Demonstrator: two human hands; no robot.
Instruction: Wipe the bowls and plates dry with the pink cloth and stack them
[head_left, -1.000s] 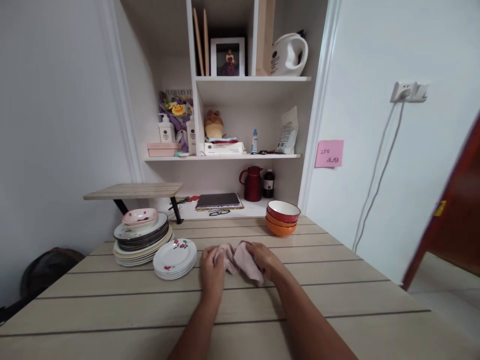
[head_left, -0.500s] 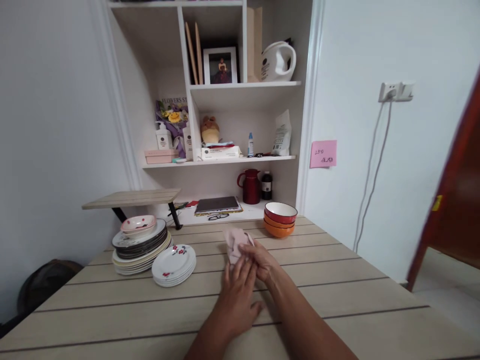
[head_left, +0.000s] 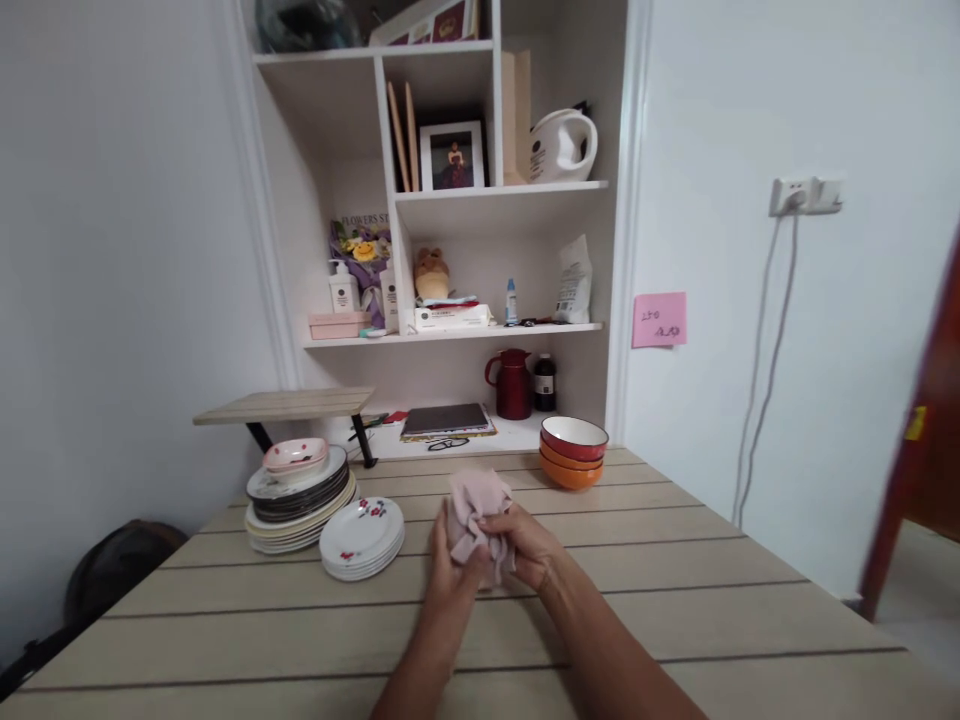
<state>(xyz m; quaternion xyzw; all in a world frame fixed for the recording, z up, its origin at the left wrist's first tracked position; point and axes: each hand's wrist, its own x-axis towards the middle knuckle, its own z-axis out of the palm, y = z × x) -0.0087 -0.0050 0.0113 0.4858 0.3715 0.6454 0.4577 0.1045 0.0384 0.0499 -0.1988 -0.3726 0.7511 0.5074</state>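
Note:
A crumpled pale pink cloth (head_left: 480, 505) is bunched between my two hands above the middle of the wooden table (head_left: 637, 600). My left hand (head_left: 455, 560) grips its left and lower side, with the thumb across the front and the other fingers mostly hidden behind. On the right side, my right hand (head_left: 529, 545) pinches a fold of the cloth. Left of the hands is a stack of white flowered plates (head_left: 364, 535). Farther right and back stands a stack of red and orange bowls (head_left: 574, 452).
A taller pile of mixed plates (head_left: 300, 500), topped by a pink-rimmed bowl (head_left: 296, 455), stands at the left by a small raised shelf (head_left: 285, 405). At the back are a laptop (head_left: 444, 420), glasses (head_left: 448, 445) and a red jug (head_left: 513, 385). White shelving rises behind.
My left hand has turned from lying palm down beside the cloth to holding it. The cloth is now bunched up between both hands. The view has tilted up slightly.

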